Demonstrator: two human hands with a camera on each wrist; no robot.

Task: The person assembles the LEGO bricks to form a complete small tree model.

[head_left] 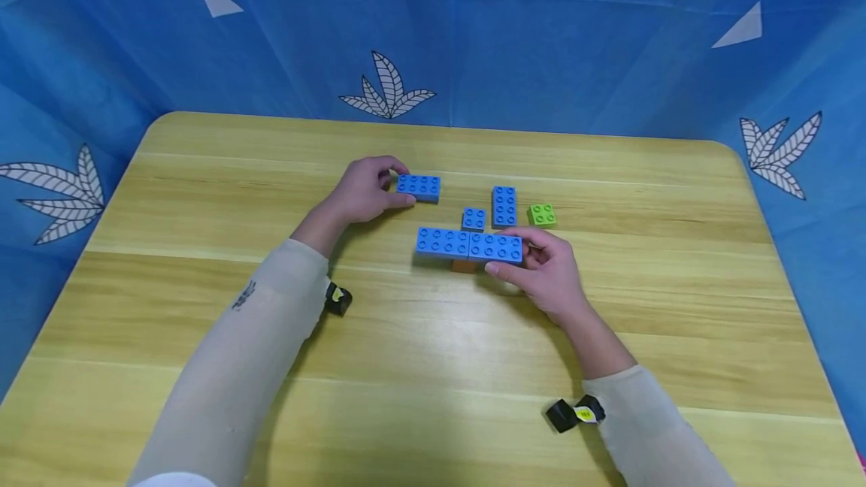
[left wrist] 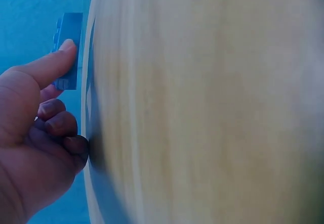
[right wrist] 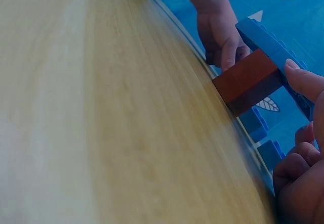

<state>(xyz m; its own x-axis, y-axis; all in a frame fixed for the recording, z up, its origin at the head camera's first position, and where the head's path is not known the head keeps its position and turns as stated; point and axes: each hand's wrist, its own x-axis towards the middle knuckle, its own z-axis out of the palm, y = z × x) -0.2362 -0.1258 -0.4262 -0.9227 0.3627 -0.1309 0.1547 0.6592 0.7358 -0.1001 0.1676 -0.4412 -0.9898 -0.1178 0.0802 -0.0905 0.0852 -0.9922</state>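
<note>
Brick of rectangular blue plastic (head_left: 419, 187), pinched by the left hand (head_left: 364, 192) toward the wood-grain table's (head_left: 440, 367) far edge, seems light, stiff, best side-gripped; the right hand (head_left: 551, 269) grips a blue-and-brown plastic stack (head_left: 460, 246).

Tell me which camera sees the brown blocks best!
The right wrist view: from the side, the brown blocks show large under the blue bricks. The head view shows just a small bit, the bricks covering the rest. The left wrist view shows none.
</note>
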